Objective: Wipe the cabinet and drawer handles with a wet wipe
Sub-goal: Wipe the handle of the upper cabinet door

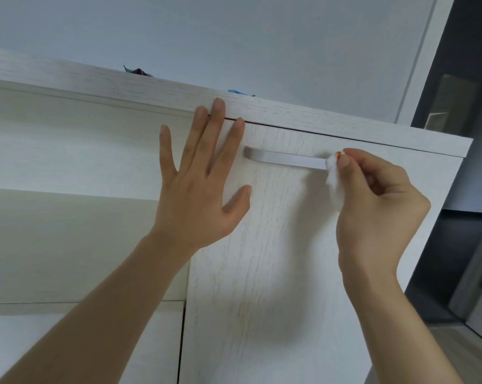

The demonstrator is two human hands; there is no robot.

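Head view showed the right hand [372, 200] pinching a crumpled white wet wipe [334, 176] against the brushed silver bar handle's [285, 159] right end; the left hand [198, 187], fingers spread flat, pressed the white wood-grain cabinet door [262, 273] near its top left corner.

no readable text, no labels — none on cabinet [262, 245]

The right end of the handle [285, 161] disappears behind the wet wipe [334, 173] pinched in the right hand [378, 206]. Atop the cabinet [289, 112], a dark red object [138, 71] and a blue object [239, 92] show only slivers, unidentifiable

Left grip [198, 187]: flat, fingers spread straight, forearm raised. Right grip [378, 200]: fingers curled, pinching wet wipe [334, 176].
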